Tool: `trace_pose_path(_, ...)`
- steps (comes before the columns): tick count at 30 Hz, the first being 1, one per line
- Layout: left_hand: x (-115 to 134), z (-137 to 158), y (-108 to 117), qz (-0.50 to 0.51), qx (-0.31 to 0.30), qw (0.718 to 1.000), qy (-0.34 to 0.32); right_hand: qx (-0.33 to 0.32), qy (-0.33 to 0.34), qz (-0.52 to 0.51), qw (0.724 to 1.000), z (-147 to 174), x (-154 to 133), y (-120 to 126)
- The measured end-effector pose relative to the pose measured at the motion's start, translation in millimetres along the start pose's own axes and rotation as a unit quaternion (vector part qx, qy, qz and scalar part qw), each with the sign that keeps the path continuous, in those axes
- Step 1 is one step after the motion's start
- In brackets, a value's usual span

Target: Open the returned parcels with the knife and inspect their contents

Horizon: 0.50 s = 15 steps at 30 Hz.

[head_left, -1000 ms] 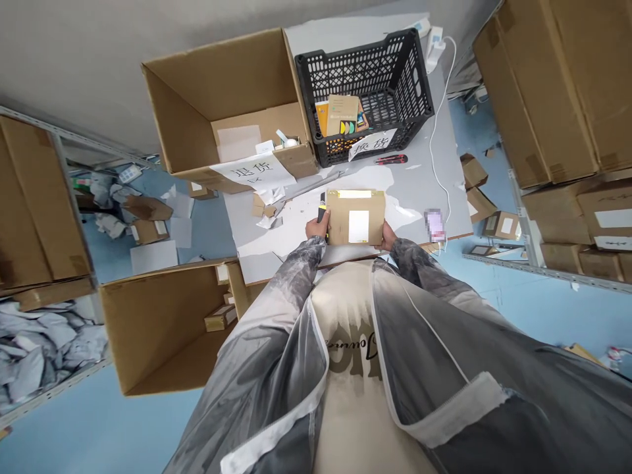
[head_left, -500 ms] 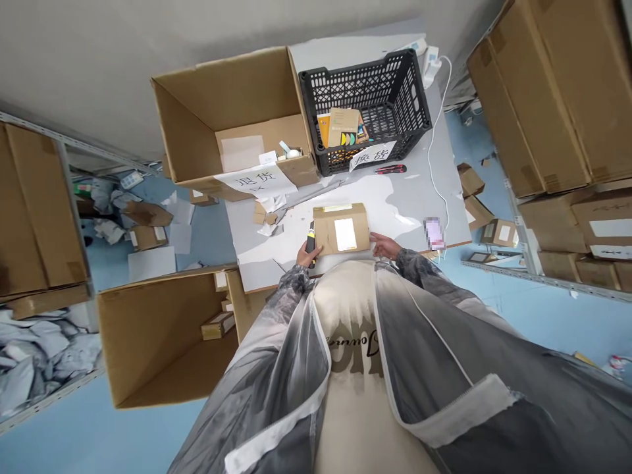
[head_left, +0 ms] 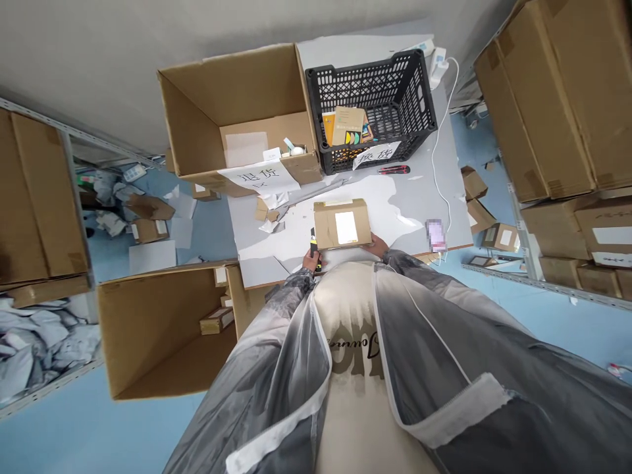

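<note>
A small brown cardboard box [head_left: 326,227] with a white label lies in front of me near the table's front edge. My left hand [head_left: 311,261] is closed round a black and yellow utility knife [head_left: 314,245], just beside the box's lower left corner. The knife points away from me. At the lower right corner, my right hand [head_left: 378,246] grips the same box, its fingertips partly hidden by the cardboard.
Behind stand a large open carton [head_left: 197,125] and a black plastic crate [head_left: 375,155] holding small packages. A red and black cutter [head_left: 395,170] and a phone [head_left: 435,236] on a white cable lie rightward. Another open carton [head_left: 162,336] stands left.
My right hand has come in against the box's lower right corner, its fingers now partly behind it. My left hand and the knife have shifted slightly toward me.
</note>
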<state>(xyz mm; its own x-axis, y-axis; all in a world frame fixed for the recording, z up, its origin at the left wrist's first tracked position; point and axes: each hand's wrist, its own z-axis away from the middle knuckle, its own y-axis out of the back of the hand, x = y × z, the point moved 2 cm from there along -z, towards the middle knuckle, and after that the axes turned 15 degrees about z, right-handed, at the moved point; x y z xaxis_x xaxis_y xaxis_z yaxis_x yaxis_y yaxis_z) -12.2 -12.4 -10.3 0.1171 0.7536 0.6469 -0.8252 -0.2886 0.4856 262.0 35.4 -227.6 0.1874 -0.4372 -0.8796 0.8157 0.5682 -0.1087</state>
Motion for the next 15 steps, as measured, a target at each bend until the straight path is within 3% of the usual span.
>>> trace_pose_path(3,10,-3,5,-0.029,0.041,0.999,0.007,0.004,-0.002,-0.039,0.999,12,1,16)
trace_pose_path(7,28,1,12,-0.105,0.116,0.987,-0.034,0.057,0.004,-0.072,0.996,34,-10,37)
trace_pose_path(10,36,2,4,-0.152,0.119,0.981,-0.027,0.092,-0.063,-0.044,0.993,42,-21,38)
trace_pose_path(15,44,-15,-25,-0.181,0.129,0.975,0.026,0.105,-0.187,-0.003,0.977,36,-31,17)
